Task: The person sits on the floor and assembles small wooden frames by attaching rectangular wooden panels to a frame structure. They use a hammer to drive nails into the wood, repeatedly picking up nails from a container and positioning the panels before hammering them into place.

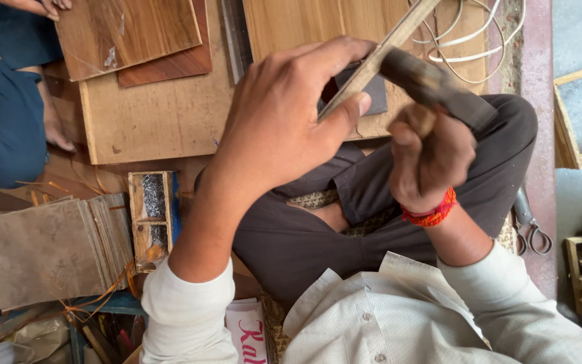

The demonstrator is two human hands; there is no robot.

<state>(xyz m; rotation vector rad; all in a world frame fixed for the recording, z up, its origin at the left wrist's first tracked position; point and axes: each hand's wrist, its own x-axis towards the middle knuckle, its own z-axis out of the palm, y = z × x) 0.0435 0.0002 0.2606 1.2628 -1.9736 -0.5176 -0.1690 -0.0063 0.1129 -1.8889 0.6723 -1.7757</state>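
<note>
in the head view, a thin wooden strip (378, 57) is pinched between thumb and fingers of the left hand (284, 114), above the lap. a dark-handled tool (439, 87) is gripped in the closed right hand (429, 155), laid against the strip. wooden boards (149, 101) are spread on the floor beyond.

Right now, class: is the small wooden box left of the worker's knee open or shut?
Open: the small wooden box has no lid on, and its two compartments show grey contents from above.
</note>
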